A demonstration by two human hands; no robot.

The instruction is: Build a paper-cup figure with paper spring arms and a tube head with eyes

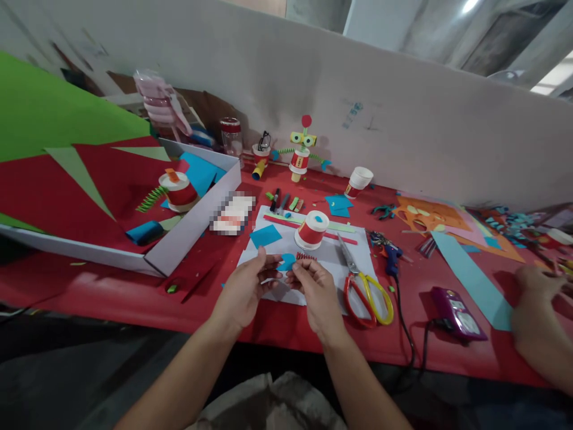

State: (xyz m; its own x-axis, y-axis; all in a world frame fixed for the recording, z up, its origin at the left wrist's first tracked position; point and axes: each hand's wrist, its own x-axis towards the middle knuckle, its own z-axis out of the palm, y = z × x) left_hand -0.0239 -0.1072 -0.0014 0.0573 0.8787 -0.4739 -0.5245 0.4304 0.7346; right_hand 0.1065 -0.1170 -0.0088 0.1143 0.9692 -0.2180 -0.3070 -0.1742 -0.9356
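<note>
Between my two hands is a small cut piece of blue paper (287,261), rounded with a notch. My left hand (245,283) pinches its left edge, and the fingertips of my right hand (319,292) grip the right edge. Just beyond them, an upside-down red and white paper cup (312,230) stands on a white sheet (329,272) with a blue dot on its base. A blue paper square (265,236) lies by my left fingers. Close to my right hand rest scissors (356,269) with red and yellow handles, blades pointing away. A red folded paper spring (307,257) is partly hidden behind my fingers.
A white box (197,221) with coloured paper stands left. At the back are a paper-cup robot figure (299,160) and stacked cups (358,181). Right lie a glue gun (393,258), its cord, a purple device (459,313) and another person's hand (537,286).
</note>
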